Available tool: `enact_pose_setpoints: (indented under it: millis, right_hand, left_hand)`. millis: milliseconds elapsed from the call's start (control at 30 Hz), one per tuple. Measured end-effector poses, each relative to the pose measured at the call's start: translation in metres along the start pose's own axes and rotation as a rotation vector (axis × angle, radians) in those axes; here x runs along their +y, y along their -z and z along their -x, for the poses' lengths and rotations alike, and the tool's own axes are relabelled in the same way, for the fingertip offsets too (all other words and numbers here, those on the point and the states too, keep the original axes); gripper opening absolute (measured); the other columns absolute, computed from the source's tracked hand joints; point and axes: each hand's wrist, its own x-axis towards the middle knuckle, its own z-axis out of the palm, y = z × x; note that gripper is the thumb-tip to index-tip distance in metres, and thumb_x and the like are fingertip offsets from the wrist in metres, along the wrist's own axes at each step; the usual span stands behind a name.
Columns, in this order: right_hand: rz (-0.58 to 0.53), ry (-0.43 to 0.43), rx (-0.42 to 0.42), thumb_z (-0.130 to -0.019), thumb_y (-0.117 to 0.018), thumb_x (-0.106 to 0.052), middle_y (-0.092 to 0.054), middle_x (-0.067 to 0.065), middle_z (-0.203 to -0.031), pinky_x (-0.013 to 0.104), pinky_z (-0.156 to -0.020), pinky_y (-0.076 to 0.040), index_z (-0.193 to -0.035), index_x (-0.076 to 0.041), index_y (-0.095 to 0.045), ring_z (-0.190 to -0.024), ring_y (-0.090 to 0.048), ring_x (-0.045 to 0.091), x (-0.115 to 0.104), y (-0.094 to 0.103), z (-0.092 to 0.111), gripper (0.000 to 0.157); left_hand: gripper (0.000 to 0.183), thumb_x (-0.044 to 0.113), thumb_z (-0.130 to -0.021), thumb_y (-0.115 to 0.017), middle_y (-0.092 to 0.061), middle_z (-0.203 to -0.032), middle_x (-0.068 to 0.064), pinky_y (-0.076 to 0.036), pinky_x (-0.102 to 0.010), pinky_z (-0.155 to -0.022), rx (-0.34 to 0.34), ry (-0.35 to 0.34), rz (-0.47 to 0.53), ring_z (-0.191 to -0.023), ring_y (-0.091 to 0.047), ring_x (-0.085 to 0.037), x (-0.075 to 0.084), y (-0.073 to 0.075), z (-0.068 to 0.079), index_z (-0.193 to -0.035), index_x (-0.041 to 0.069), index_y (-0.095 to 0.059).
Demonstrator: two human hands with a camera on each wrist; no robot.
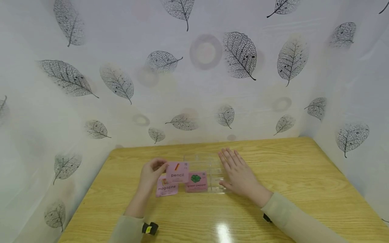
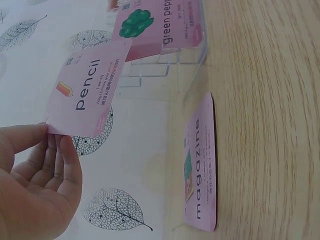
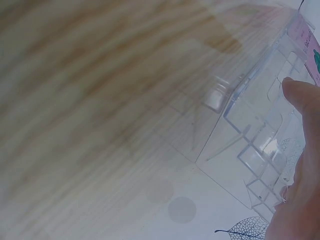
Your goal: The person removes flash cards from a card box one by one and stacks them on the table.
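Observation:
My left hand pinches the corner of a pink card printed "pencil" between thumb and fingers, holding it off the table. In the left wrist view the pencil card hangs tilted beside a clear plastic compartment box. A pink "green pepper" card stands in the box's left front compartment. On the table left of the box lies a "magazine" card. At the box's right side rests my right hand, fingers straight, with its thumb against the clear plastic box in the right wrist view.
The wooden table carries the box and cards near its middle. A white curtain with leaf prints stands behind and on both sides. Glare shows on the tabletop at the front.

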Motion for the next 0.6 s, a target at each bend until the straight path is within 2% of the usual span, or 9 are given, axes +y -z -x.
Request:
enact_pose_setpoints:
  millis: [133, 333, 600]
  right_hand:
    - [-0.005, -0.008, -0.021, -0.091, -0.073, -0.064, -0.023, 0.025, -0.174, 0.056, -0.132, -0.024, -0.165, 0.003, -0.025, -0.161, -0.027, 0.043, 0.0, 0.0, 0.0, 0.111]
    - [0.0, -0.015, -0.049, -0.092, -0.07, -0.066, -0.02, 0.023, -0.175, 0.055, -0.133, -0.021, -0.166, 0.002, -0.023, -0.162, -0.023, 0.042, 0.0, 0.0, 0.0, 0.111]
    - [-0.001, -0.018, -0.051, -0.092, -0.07, -0.065, -0.019, 0.023, -0.175, 0.055, -0.134, -0.02, -0.166, 0.002, -0.023, -0.163, -0.023, 0.042, 0.001, -0.001, 0.0, 0.11]
  left_hand:
    - [0.015, -0.003, -0.098, -0.068, -0.075, -0.104, -0.019, -0.058, -0.014, -0.08, 0.012, 0.003, 0.003, -0.082, -0.068, -0.003, -0.002, 0.002, 0.0, -0.112, -0.009, -0.069]
    - [0.016, -0.003, -0.098, -0.068, -0.076, -0.105, -0.013, -0.058, -0.014, -0.082, 0.026, 0.048, 0.016, -0.084, -0.068, -0.002, -0.007, 0.007, 0.001, -0.114, -0.007, -0.069]
    - [0.017, -0.003, -0.099, -0.068, -0.076, -0.104, -0.014, -0.059, -0.014, -0.08, 0.043, 0.05, 0.008, -0.083, -0.068, -0.001, -0.013, 0.011, 0.003, -0.115, -0.009, -0.068]
